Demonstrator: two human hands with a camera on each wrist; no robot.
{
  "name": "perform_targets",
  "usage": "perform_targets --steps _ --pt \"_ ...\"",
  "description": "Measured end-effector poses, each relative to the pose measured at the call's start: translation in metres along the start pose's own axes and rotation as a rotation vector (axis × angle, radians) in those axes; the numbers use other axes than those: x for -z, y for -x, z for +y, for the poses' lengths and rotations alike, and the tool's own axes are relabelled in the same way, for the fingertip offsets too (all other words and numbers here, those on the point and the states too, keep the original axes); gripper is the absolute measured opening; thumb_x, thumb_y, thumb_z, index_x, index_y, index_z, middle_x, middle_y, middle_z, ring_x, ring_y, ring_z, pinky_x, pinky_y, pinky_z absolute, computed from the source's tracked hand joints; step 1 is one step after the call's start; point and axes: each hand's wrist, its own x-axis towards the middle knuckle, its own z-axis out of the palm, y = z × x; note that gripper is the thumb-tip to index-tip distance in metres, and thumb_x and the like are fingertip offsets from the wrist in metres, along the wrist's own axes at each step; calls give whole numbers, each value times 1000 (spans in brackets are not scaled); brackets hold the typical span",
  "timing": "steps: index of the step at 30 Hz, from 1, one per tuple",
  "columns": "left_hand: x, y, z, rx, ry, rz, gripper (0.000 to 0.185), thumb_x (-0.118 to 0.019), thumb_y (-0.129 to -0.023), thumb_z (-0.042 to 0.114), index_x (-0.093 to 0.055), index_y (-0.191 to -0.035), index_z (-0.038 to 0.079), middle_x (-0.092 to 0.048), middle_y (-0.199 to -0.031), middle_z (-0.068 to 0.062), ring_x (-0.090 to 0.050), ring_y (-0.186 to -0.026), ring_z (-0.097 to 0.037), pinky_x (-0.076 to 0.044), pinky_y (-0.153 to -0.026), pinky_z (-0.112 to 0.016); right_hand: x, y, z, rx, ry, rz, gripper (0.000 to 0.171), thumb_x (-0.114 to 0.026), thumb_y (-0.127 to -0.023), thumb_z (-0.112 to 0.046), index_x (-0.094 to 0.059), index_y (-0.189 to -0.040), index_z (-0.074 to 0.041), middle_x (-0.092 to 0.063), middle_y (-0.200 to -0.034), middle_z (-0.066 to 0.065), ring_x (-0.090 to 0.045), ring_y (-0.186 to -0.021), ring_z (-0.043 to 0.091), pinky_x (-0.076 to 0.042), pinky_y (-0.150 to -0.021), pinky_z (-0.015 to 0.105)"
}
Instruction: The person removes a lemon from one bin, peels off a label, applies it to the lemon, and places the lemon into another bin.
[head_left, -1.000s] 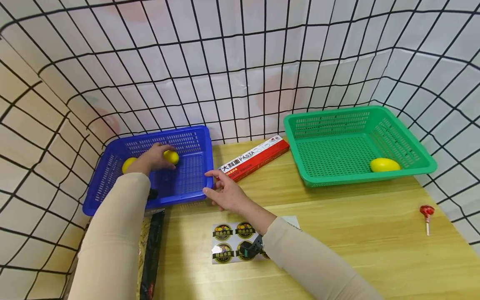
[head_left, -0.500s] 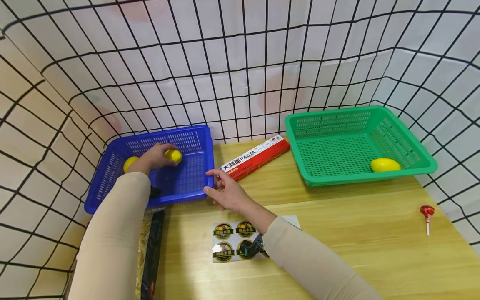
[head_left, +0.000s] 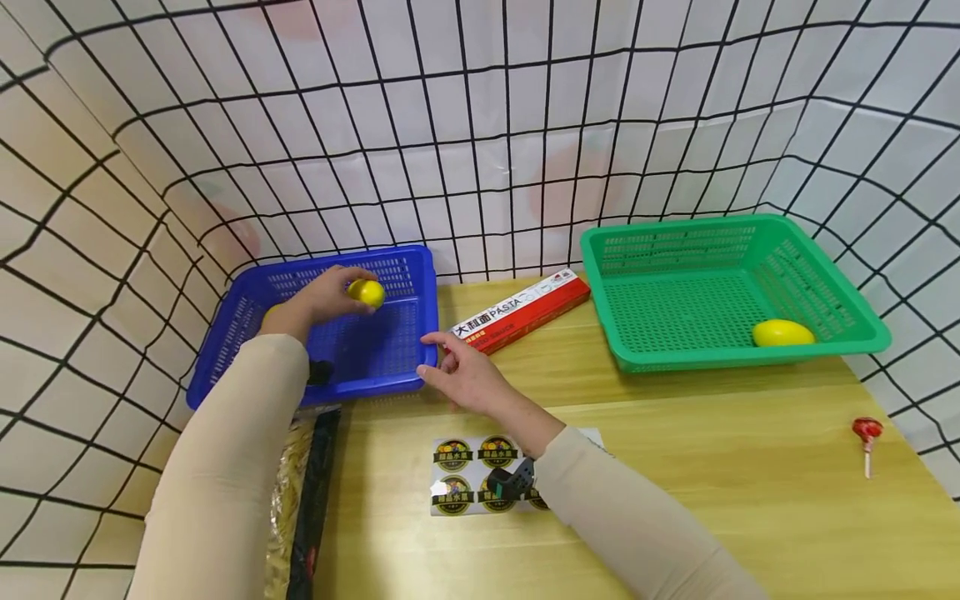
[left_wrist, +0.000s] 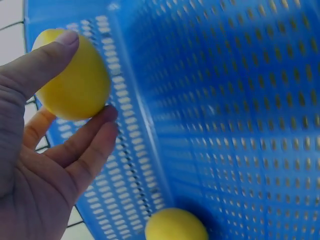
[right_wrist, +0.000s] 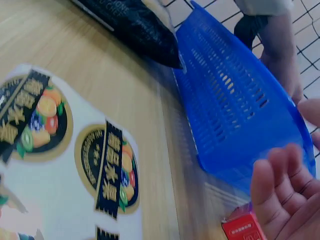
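Observation:
My left hand [head_left: 352,290] pinches a yellow lemon [head_left: 367,292] between thumb and fingers, lifted above the floor of the blue basket [head_left: 405,379]. In the left wrist view the hand [left_wrist: 87,80] holds that lemon [left_wrist: 75,80] near the basket's wall [left_wrist: 225,125]. A second lemon [left_wrist: 175,227] lies on the basket floor below, mostly hidden behind my wrist in the head view. My right hand [head_left: 438,362] rests with relaxed fingers [right_wrist: 280,195] at the basket's near right corner [right_wrist: 235,110] and holds nothing.
A green basket [head_left: 750,233] at the right holds one lemon [head_left: 782,333]. A red and white pasta box [head_left: 521,312] lies between the baskets. A sticker sheet [head_left: 468,479], a black packet [head_left: 315,492] and a red lollipop [head_left: 867,433] lie on the wooden table. Wire mesh walls surround it.
My left hand has raised the lemon off the basket floor and moved it towards the back right. The right hand has stayed at the basket's corner.

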Motion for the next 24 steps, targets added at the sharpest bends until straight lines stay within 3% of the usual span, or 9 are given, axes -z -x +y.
perform_targets --steps 6,10,14,19,24 --pt "2 9 14 -34 7 8 60 -75 -93 27 -52 -148 18 -37 -156 -23 -39 -139 -46 -35 -114 -68 10 4 1 17 -37 44 55 -69 -97 -36 -50 -148 -29 -55 -78 1 -63 -71 52 -52 -51 32" --pt "7 19 21 -33 26 18 60 -75 -94 25 -52 -149 21 -34 -159 -21 -39 -140 -45 -36 -114 -68 15 8 -1 44 -77 68 52 -69 -97 -35 -52 -146 -31 -55 -77 1 -60 -71 54 -58 -59 47" --pt "8 28 27 -65 36 17 59 -75 -94 25 -52 -149 20 -33 -159 -21 -38 -140 -46 -37 -114 -67 19 15 -2 57 -99 79 50 -69 -97 -34 -53 -144 -30 -56 -77 2 -60 -68 48 -59 -67 59" --pt "6 39 36 -125 78 31 59 -76 -94 23 -52 -148 18 -34 -157 -21 -50 -130 -45 -47 -109 -59 23 24 -3 84 -96 73 51 -69 -98 -32 -52 -145 -28 -57 -78 3 -61 -67 44 -59 -64 52" --pt "3 51 51 -180 139 56 59 -76 -93 19 -53 -147 20 -36 -155 -16 -57 -122 -39 -53 -104 -51 30 36 -3 113 -100 58 52 -68 -98 -30 -51 -147 -25 -57 -80 3 -59 -60 28 -57 -60 38"
